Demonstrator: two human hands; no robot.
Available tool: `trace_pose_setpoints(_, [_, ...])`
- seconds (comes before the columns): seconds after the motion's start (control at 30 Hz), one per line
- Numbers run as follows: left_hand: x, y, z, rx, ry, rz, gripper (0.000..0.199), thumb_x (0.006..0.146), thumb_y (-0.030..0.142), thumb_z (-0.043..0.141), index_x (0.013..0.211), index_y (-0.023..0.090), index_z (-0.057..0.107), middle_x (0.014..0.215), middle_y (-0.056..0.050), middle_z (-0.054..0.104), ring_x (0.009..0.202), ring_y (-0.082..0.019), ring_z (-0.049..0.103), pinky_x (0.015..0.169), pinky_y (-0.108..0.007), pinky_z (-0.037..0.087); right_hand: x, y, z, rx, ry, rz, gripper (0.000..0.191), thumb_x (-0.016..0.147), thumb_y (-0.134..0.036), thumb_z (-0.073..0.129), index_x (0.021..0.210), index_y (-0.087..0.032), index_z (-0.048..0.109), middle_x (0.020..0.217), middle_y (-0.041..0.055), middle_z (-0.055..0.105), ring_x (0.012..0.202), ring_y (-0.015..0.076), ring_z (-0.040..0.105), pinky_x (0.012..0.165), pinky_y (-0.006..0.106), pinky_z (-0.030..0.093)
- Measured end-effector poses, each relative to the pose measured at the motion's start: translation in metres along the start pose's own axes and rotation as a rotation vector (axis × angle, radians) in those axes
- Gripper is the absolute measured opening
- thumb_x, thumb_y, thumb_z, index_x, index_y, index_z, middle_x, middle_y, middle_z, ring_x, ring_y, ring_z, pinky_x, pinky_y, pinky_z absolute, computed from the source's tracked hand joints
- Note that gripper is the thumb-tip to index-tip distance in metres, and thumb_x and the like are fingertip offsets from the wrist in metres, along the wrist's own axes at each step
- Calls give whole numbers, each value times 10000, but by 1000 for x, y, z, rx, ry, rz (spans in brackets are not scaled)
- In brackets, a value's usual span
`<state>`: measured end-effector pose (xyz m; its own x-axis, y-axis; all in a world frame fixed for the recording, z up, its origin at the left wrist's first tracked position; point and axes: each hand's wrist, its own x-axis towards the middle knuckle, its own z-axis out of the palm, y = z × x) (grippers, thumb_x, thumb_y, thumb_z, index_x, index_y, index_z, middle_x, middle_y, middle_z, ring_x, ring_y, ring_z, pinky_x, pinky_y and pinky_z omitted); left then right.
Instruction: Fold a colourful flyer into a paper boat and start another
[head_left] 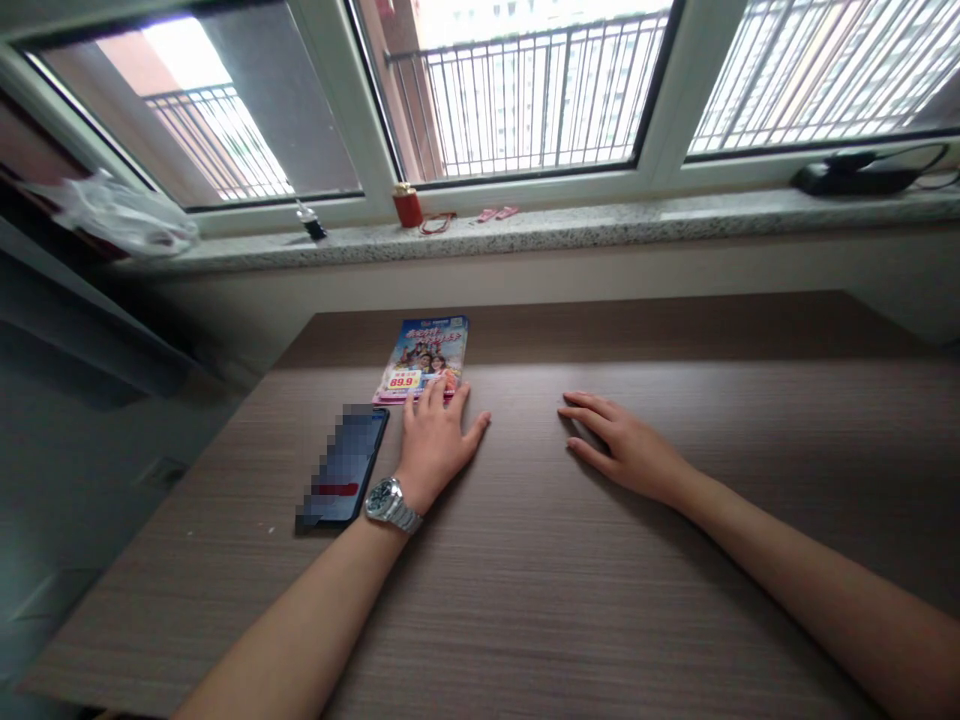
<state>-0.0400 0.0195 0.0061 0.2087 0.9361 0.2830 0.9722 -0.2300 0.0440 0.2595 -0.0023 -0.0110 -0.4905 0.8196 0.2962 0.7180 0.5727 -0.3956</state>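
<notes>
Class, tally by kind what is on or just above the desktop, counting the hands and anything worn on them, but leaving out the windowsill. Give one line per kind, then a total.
Hands: 2 (left hand, right hand)
Phone: 1
Wristwatch: 1
Booklet or leaflet stack: 1
Total: 5

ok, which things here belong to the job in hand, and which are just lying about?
Likely in the job:
leaflet, near edge under the left hand's fingers
right hand, holding nothing

Just lying about, it seems:
phone
red container
plastic bag
pink items
black device with cable
</notes>
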Motion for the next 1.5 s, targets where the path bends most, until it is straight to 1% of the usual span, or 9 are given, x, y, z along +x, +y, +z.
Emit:
trace_pose_setpoints(0.23, [-4,7,-11,-22,-12,19,518,987,544,478,1389,231,566,1496,-152,504,1399,-334,442,1159,-564,301,0,-2,0,-24,-2,4,399,981,-366,522,1359,-248,570,1489,121,537,1362,292,516,1133,517,445])
trace_pose_setpoints(0.37, [-5,8,-13,-48,16,51,486,989,505,510,1389,232,554,1454,-123,550,1343,-301,500,1121,-490,361,0,-3,0,-42,4,2,395,986,-364,517,1359,-244,567,1486,120,538,1357,287,518,1137,508,438])
trace_pose_setpoints(0.5, [-3,7,-16,-72,31,78,425,995,435,530,1365,229,560,1364,-96,626,1230,-271,587,1029,-408,439,0,-4,0,-38,3,6,395,989,-367,511,1361,-246,568,1494,118,532,1361,285,515,1136,507,439])
trace_pose_setpoints(0.67, [0,7,-21,-36,44,64,317,1005,336,531,1304,249,593,1169,-72,731,1006,-260,693,833,-354,495,0,-2,-1,-26,-4,6,398,989,-370,504,1362,-248,571,1494,122,532,1359,294,517,1128,523,444])
trace_pose_setpoints(0.83, [3,6,-22,-16,68,31,254,1040,363,477,1195,269,656,1022,-59,769,852,-228,724,667,-288,453,0,-2,-2,-15,9,0,396,985,-370,506,1362,-270,574,1488,113,539,1352,299,525,1123,540,445])
trace_pose_setpoints(1.1, [-1,12,-25,-56,99,81,286,1055,415,454,1185,293,678,934,-29,776,774,-185,718,588,-251,386,-1,-1,-3,1,-1,4,397,985,-376,513,1358,-256,578,1483,122,540,1342,296,532,1125,529,443])
trace_pose_setpoints(1.23, [-4,14,-23,-130,121,161,280,1050,400,478,1167,278,702,1015,-37,778,838,-183,727,649,-256,440,0,-2,-3,-6,-3,0,400,988,-369,516,1362,-237,575,1489,129,533,1353,295,522,1135,514,435])
trace_pose_setpoints(1.33, [-6,15,-24,-188,97,304,269,1051,367,484,1142,267,716,1023,-34,776,883,-179,722,733,-265,480,0,-3,-4,30,3,6,388,985,-362,524,1352,-250,580,1477,122,545,1335,295,540,1127,509,446])
trace_pose_setpoints(1.5, [-9,18,-26,-273,8,554,253,1053,311,480,1116,261,719,1021,-27,763,922,-177,695,836,-297,503,-1,-3,-8,123,143,63,320,1003,-366,497,1270,-246,625,1385,120,604,1267,283,596,1096,477,478])
